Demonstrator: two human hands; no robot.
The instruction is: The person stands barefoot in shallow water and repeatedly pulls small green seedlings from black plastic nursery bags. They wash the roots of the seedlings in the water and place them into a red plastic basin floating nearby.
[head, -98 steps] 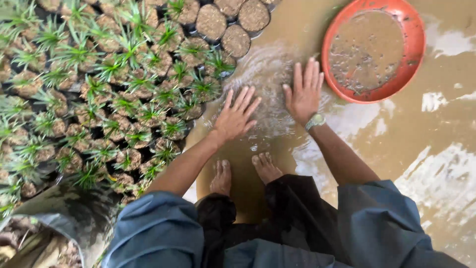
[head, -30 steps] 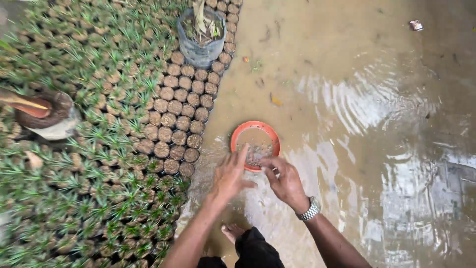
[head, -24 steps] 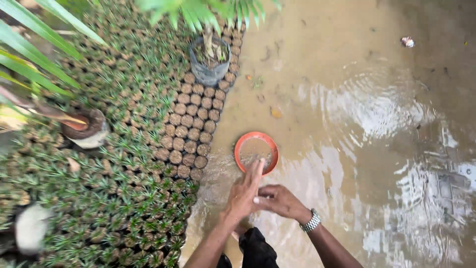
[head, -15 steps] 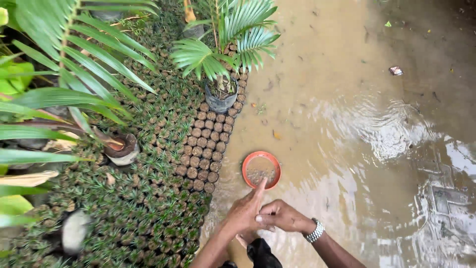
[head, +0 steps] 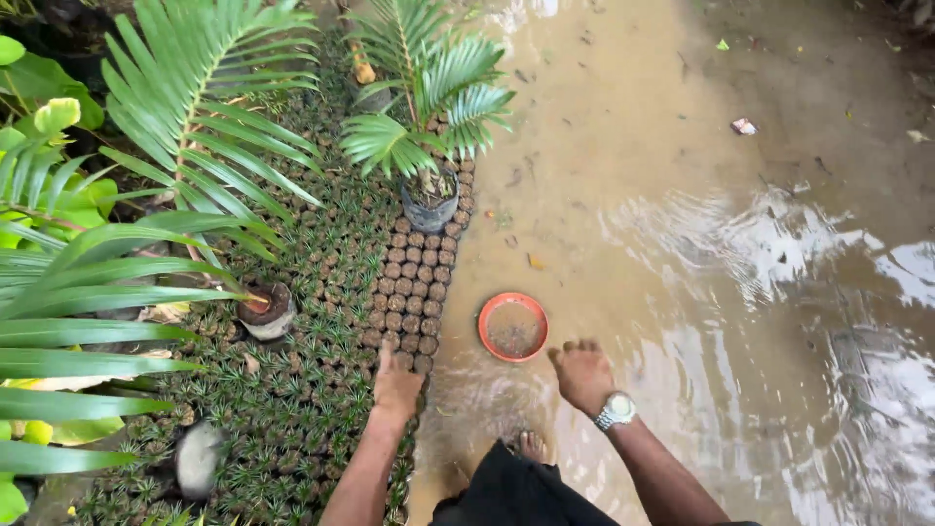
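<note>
over pots — left hand [head: 397,386] flat, empty.

Both our arms reach forward and down, hands apart.
Our left hand [head: 396,386] is extended palm down, fingers seemingly together; our right hand [head: 582,374], watch on its wrist, has knuckles up and fingers curled under.

Orange-red bowl [head: 513,327], muddy brown water [head: 701,244], green palm fronds [head: 195,107], seemingly silver wristwatch [head: 616,410]
</note>
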